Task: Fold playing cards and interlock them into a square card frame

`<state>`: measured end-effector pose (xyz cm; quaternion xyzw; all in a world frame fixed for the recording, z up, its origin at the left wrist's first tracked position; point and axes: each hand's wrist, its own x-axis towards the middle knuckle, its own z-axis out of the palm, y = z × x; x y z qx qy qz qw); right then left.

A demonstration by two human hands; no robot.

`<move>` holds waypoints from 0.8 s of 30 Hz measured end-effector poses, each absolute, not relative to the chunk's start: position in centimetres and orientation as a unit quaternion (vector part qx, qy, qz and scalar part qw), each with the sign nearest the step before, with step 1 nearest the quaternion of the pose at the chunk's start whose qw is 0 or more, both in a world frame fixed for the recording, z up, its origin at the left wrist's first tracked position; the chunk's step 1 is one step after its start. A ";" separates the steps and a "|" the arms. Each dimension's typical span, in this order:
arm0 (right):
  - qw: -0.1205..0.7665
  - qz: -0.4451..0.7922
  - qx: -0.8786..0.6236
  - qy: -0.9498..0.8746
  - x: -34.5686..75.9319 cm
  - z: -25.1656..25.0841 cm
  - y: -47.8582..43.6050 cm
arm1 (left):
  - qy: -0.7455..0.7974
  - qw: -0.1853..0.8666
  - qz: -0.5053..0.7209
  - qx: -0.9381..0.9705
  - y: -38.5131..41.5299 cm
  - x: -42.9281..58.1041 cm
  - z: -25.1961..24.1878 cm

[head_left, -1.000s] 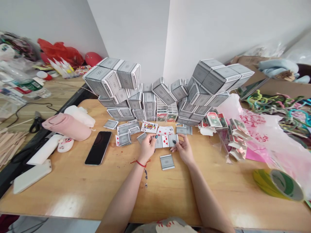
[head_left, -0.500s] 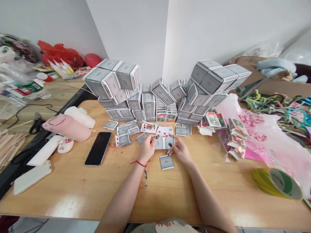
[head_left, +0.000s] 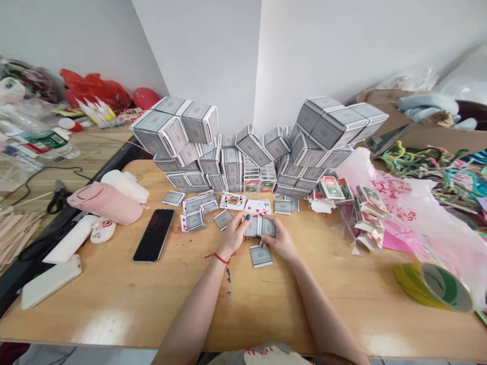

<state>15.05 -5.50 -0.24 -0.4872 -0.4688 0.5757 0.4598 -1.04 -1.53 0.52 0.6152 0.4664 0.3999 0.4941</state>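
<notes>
Between my two hands are grey-backed playing cards (head_left: 252, 226), lying side by side with a pale strip at their middle. My left hand (head_left: 233, 234) grips their left end, thumb on top. At the right end my right hand (head_left: 280, 239) is closed on them, some fingers hidden underneath. Just below lies a single folded card (head_left: 261, 256), back up. Face-up cards (head_left: 258, 207) with red hearts rest beyond my fingers, beside a face card (head_left: 233, 201). More folded cards (head_left: 195, 213) are piled to the left.
Behind the cards rises a structure of card-covered blocks (head_left: 232, 165). A black phone (head_left: 154, 235) and a pink case (head_left: 104, 201) lie at left. To the right are opened card boxes (head_left: 368, 218), crumpled pink plastic (head_left: 403, 197) and a yellow-green tape roll (head_left: 433, 286).
My hands have come slightly closer together around the cards, and my right fingers now wrap further over the right end. The view has shifted a little.
</notes>
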 end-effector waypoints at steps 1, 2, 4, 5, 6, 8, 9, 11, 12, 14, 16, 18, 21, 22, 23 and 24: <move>0.464 0.575 -0.486 -0.467 14.9 -0.3 -5.5 | 0.465 0.501 0.387 0.619 -1.6 -1.0 0.7; 0.468 0.575 -0.485 -0.464 14.8 -0.4 -5.5 | 0.468 0.496 0.378 0.626 -1.7 -0.9 0.8; 0.471 0.581 -0.481 -0.457 14.5 -0.5 -5.4 | 0.484 0.457 0.377 0.644 -1.8 -0.6 0.8; 0.469 0.588 -0.478 -0.454 14.4 -0.5 -5.4 | 0.493 0.432 0.383 0.650 -1.8 -0.6 0.7; 0.466 0.596 -0.474 -0.451 14.3 -0.5 -5.4 | 0.502 0.412 0.389 0.654 -1.8 -0.5 0.6; 0.458 0.608 -0.469 -0.448 14.3 -0.5 -5.4 | 0.512 0.389 0.392 0.658 -1.7 -0.5 0.3; 0.455 0.611 -0.467 -0.449 14.3 -0.4 -5.4 | 0.513 0.385 0.393 0.660 -1.7 -0.6 0.1; 0.453 0.611 -0.464 -0.454 14.4 -0.2 -5.4 | 0.510 0.381 0.395 0.662 -1.6 -0.7 -0.1; 0.453 0.611 -0.462 -0.455 14.5 -0.1 -5.4 | 0.508 0.380 0.399 0.663 -1.6 -0.7 -0.1; 0.458 0.611 -0.460 -0.453 14.4 0.0 -5.4 | 0.507 0.375 0.404 0.662 -1.6 -0.7 -0.2; 0.463 0.611 -0.459 -0.450 14.1 -0.1 -5.4 | 0.511 0.367 0.406 0.662 -1.6 -0.7 -0.3; 0.465 0.611 -0.458 -0.448 13.9 -0.2 -5.4 | 0.514 0.363 0.405 0.663 -1.6 -0.6 -0.5; 0.466 0.620 -0.449 -0.444 13.6 -0.5 -5.4 | 0.512 0.368 0.399 0.666 -1.6 -0.7 -0.7; 0.467 0.624 -0.445 -0.441 13.6 -0.5 -5.4 | 0.510 0.371 0.397 0.666 -1.6 -0.7 -0.7; 0.470 0.626 -0.443 -0.438 13.5 -0.5 -5.4 | 0.509 0.374 0.396 0.667 -1.6 -0.7 -0.7; 0.475 0.625 -0.442 -0.434 13.5 -0.5 -5.4 | 0.506 0.378 0.396 0.667 -1.6 -0.8 -0.6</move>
